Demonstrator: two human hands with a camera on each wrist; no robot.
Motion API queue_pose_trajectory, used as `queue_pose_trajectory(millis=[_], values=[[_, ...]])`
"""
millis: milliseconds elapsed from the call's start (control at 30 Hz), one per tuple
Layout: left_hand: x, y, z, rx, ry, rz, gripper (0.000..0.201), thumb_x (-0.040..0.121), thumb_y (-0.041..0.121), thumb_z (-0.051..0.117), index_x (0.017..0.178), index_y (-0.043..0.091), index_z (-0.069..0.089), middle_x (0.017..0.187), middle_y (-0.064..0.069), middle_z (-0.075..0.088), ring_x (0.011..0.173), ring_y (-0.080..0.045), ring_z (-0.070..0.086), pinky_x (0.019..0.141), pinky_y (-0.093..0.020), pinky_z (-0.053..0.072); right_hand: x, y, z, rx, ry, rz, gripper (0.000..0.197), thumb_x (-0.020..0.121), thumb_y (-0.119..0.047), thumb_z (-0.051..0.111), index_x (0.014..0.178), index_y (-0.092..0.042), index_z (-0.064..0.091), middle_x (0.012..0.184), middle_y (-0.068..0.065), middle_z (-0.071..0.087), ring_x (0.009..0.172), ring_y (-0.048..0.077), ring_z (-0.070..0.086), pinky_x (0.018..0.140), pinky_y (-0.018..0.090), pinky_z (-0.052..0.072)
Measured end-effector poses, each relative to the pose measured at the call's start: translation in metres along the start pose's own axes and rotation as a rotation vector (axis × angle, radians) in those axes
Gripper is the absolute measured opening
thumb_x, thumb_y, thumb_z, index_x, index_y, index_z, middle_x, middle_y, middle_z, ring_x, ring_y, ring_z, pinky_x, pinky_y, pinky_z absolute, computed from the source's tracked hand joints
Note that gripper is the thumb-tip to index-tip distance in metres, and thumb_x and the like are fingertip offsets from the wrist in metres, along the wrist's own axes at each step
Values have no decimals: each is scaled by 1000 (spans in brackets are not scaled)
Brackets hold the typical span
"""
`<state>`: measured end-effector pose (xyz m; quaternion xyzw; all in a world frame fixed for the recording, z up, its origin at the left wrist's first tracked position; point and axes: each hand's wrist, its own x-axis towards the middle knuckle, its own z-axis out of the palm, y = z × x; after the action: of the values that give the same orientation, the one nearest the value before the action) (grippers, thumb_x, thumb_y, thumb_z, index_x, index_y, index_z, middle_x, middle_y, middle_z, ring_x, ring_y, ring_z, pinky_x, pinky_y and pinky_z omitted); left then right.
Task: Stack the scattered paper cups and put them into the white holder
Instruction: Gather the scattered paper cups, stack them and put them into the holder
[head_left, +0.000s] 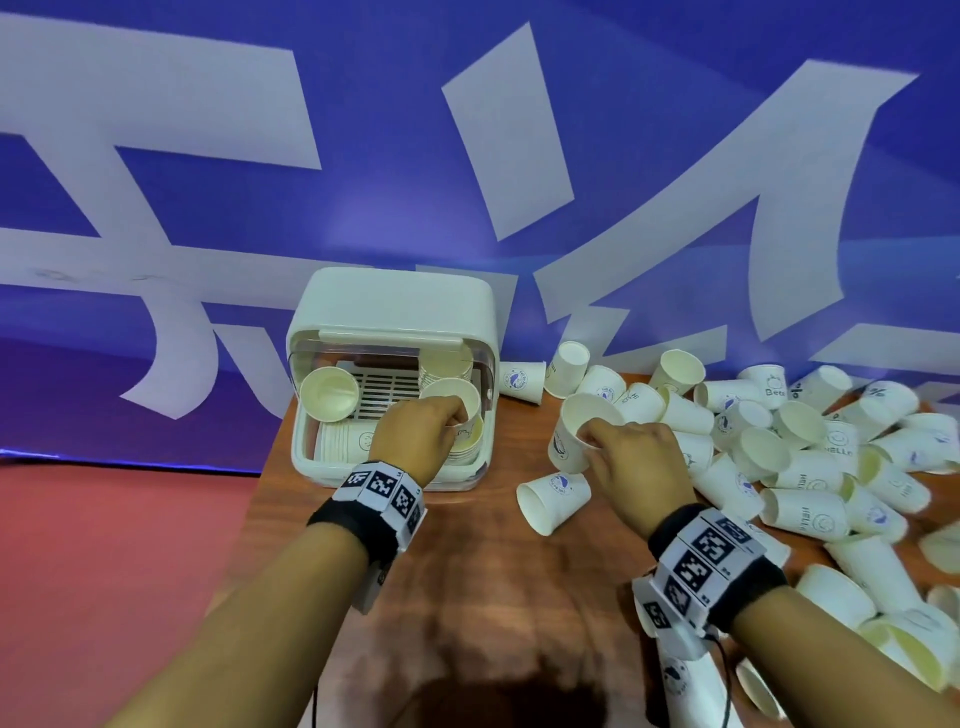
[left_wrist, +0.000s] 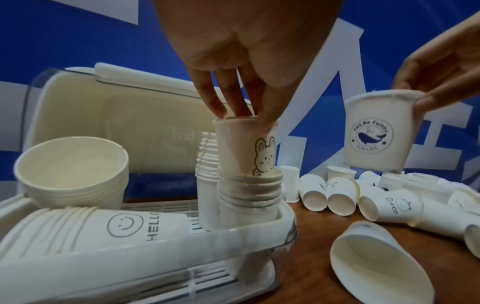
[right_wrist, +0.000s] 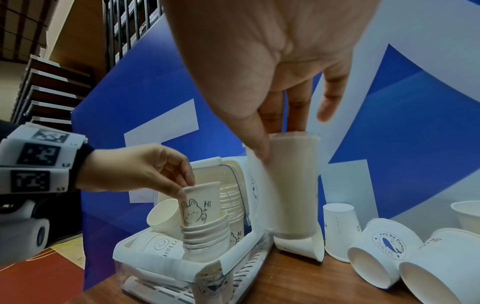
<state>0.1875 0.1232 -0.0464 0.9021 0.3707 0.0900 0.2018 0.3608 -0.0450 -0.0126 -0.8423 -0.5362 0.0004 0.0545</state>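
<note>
Head view showed the left hand (head_left: 415, 436) pinching a rabbit cup (head_left: 453, 402) over the white holder (head_left: 389, 312), while the right hand (head_left: 644, 462) gripped a whale cup (head_left: 571, 441) above the surface (head_left: 493, 571). Left wrist view showed the rabbit cup (left_wrist: 246, 148) partly nested in an upright stack (left_wrist: 250, 195) inside the holder. Right wrist view showed loose cups (right_wrist: 384, 253) lying nearby.

A wood-grain table (head_left: 483, 571) is set against a blue banner (head_left: 363, 130) printed with large white characters. A red floor (head_left: 104, 545) is seen beside it, and dark stairs (right_wrist: 44, 92) behind.
</note>
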Motion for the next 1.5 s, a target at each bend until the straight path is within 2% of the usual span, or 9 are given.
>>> queue_pose_trajectory(millis=[133,300,500,633,767,900,1067,1333,1500], values=[[5,-4,8,-4,-106,-16,24,89,17,51,108,24,62,105,3,68,97,-21,61,77,-30,46,0,-2,-1,-4,-5,13,16,86,-14,56,100,-18,63,79,7,69,79,30,59,77,33,34],[4,-8,7,-120,-117,-38,21,94,23,46,106,25,62,97,1,69,87,-21,63,76,-34,50,1,-5,-1,-6,-36,-2,19,90,-19,51,106,-22,60,90,4,70,89,27,58,83,34,35],[-11,-15,-6,-292,52,-79,16,90,21,51,97,30,63,89,12,69,85,-10,63,75,-35,52,8,-33,-2,116,0,-53,19,86,-14,57,103,-17,64,83,7,69,84,30,60,84,37,37],[-24,-19,-20,-320,134,-96,16,88,18,53,96,25,65,87,10,69,82,-12,63,75,-35,52,20,-63,-4,154,66,-151,16,84,-11,58,99,-16,62,78,5,68,79,31,61,77,35,39],[-34,-24,-38,-312,196,-153,13,90,23,53,97,26,64,86,10,68,83,-10,62,72,-28,48,34,-84,-2,150,59,-224,22,90,-13,51,110,-18,58,90,4,68,90,28,57,84,34,35],[-45,-32,-50,-274,209,-206,11,90,24,53,94,27,63,83,12,64,81,-6,56,63,-23,37,46,-93,10,45,53,-256,15,84,-12,56,98,-19,59,75,1,65,78,27,58,80,35,39],[-53,-49,-56,-255,207,-253,10,90,24,53,91,30,62,80,14,63,78,-6,56,56,-16,34,51,-97,22,2,46,-272,12,78,-10,63,87,-18,60,67,2,62,68,27,58,72,34,43],[-55,-52,-56,-249,220,-260,10,90,24,54,92,29,63,78,14,63,76,-5,54,56,-14,33,57,-94,34,-31,-73,-324,18,87,-12,51,102,-17,61,92,6,66,95,29,56,85,35,36],[-56,-47,-54,-262,215,-255,12,90,22,53,93,27,64,80,12,65,77,-6,56,56,-15,35,53,-86,29,40,-61,-317,28,87,-13,52,113,-19,61,108,3,65,108,26,53,93,35,33]])
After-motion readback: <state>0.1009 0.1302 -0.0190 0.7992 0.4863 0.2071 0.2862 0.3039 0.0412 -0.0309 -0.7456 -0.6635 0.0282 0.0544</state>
